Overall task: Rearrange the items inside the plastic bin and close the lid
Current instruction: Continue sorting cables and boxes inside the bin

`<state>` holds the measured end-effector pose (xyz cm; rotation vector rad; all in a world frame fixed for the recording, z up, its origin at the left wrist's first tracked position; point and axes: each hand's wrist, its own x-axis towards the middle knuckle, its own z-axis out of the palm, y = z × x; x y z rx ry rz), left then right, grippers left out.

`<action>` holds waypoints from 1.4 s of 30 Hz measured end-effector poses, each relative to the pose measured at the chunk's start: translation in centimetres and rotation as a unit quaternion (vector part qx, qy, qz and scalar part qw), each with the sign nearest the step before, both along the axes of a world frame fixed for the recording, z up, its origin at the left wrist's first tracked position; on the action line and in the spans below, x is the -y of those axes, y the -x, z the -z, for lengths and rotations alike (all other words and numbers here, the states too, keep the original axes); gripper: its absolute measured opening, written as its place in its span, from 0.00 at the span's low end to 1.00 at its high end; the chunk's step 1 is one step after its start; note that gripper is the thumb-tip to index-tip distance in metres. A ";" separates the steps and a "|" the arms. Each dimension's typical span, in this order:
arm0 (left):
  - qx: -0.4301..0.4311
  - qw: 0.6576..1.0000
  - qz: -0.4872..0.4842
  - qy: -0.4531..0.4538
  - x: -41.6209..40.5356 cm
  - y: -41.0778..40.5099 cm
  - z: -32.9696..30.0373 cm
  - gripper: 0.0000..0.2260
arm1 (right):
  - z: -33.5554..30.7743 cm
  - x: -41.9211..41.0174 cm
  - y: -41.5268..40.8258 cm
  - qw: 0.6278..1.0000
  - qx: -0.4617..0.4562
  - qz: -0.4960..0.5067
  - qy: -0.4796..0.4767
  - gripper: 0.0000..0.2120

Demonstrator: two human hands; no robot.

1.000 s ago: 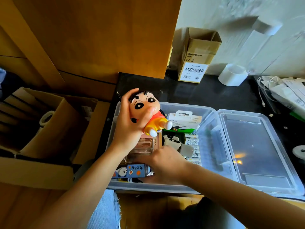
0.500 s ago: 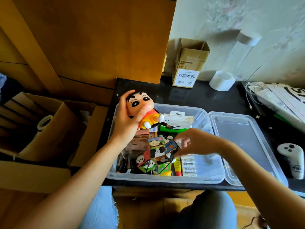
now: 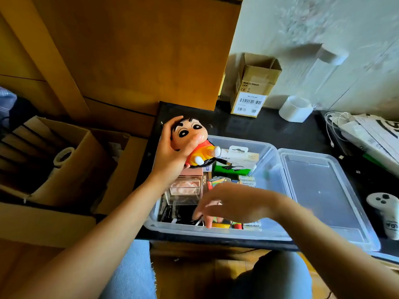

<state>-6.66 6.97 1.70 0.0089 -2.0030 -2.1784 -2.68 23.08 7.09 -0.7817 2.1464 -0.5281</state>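
A clear plastic bin stands open on a black tabletop, its hinged lid lying flat to the right. My left hand grips a cartoon boy figure by the head, above the bin's back-left corner. My right hand is blurred over the bin's front, fingers spread and pointing down into it, with nothing visibly held. Inside lie a clear acrylic box, a white and green packaged item, small colourful boxes and battery packs.
A cardboard box and a white roll stand at the back by the wall. A white controller lies right of the lid, with papers and cables behind it. An open carton sits left of the table.
My right hand let go of the colourful folding box it lifted and dropped back toward the bin's front. My left hand kept the figure in about the same place.
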 end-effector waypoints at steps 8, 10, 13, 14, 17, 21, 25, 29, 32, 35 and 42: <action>0.004 0.997 -0.067 -0.050 2.3 -0.8 -1.9 0.21 | 2.5 0.1 3.2 0.958 -0.234 0.117 -0.115 0.29; 0.016 0.997 -0.059 -0.053 2.8 -1.0 -2.0 0.17 | 2.7 -0.4 3.9 0.949 -0.243 0.152 -0.128 0.32; 0.032 0.997 -0.052 -0.052 2.9 -1.5 -1.7 0.17 | 2.8 -0.6 4.5 0.951 -0.224 0.189 -0.097 0.31; 0.034 0.996 -0.058 -0.051 2.8 -1.7 -1.6 0.18 | 2.8 -0.5 4.6 0.947 -0.234 0.207 -0.081 0.29; 0.040 0.995 -0.078 -0.051 2.5 -2.4 -1.4 0.20 | 3.1 0.2 4.4 0.924 -0.286 0.254 0.014 0.31; 0.057 0.996 -0.057 -0.047 2.0 -3.3 -1.6 0.21 | 3.7 1.8 3.9 0.918 -0.344 0.198 0.015 0.25; 0.052 0.996 -0.071 -0.019 0.9 -4.4 -2.2 0.21 | 3.2 1.5 4.2 0.913 -0.341 0.225 0.010 0.13; 0.037 0.995 -0.082 -0.043 0.5 -4.8 -2.8 0.23 | 2.6 -1.2 4.1 0.880 -0.374 0.292 -0.018 0.08; 0.007 0.998 -0.045 -0.034 0.2 -5.1 -2.9 0.27 | 3.0 -3.8 3.7 0.896 -0.319 0.305 -0.047 0.07; -0.030 0.997 0.037 0.059 -0.7 -5.6 -2.5 0.30 | 3.6 -5.5 3.0 0.923 -0.193 0.332 -0.011 0.19; -0.110 0.941 0.088 0.309 -3.8 -5.3 -0.8 0.33 | 3.2 -6.7 2.2 0.881 -0.095 0.451 0.105 0.15</action>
